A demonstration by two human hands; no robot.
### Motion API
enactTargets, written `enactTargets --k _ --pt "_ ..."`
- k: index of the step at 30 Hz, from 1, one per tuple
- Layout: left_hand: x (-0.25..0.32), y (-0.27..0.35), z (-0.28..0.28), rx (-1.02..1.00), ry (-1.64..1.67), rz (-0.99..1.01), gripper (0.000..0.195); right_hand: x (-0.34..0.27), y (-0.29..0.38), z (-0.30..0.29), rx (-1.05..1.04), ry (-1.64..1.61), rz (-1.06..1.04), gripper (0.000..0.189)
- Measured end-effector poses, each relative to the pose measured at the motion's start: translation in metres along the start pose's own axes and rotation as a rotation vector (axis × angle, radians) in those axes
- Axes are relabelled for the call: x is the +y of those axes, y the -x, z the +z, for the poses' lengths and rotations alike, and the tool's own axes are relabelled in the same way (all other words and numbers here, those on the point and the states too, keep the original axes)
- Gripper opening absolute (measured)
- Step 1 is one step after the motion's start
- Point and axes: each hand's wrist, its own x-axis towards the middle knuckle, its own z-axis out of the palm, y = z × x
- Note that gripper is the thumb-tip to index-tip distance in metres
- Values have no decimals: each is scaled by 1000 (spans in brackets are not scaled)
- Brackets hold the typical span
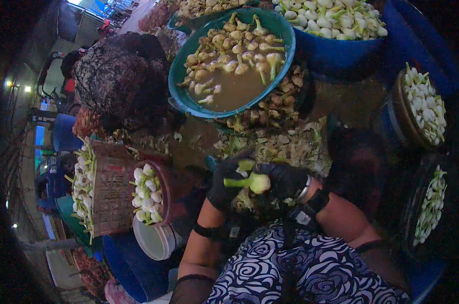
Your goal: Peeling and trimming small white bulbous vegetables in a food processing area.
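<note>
My left hand [223, 182], in a dark glove, is closed around the green stem side of a pale bulb [259, 183], which looks like a fresh onion or garlic bulb. Dark-gloved too, my right hand [288, 178] has its fingers at the bulb's round end; whether it holds a tool is hidden. A pale green piece [246, 165] shows between the hands. Beyond them, unpeeled bulbs [237, 47] float in brown water in a green tub [290, 68]. Peelings [290, 146] lie in a heap just past my hands.
Peeled bulbs fill a blue tub [336, 53] at the top right, a wicker basket [113, 186] and a reddish bucket [165, 182] at left, and several containers at right. A white bucket [153, 239] stands lower left. Brown unpeeled bulbs [267, 114] lie below the green tub.
</note>
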Motion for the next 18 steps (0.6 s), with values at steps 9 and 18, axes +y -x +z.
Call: enactTargets --k 9,18 --pt "38 19 24 240 208 -161 28 11 -15 -29 110 57 -35 21" --pt "13 0 -10 240 -57 -125 25 -1 -8 1 419 1409 -696 12"
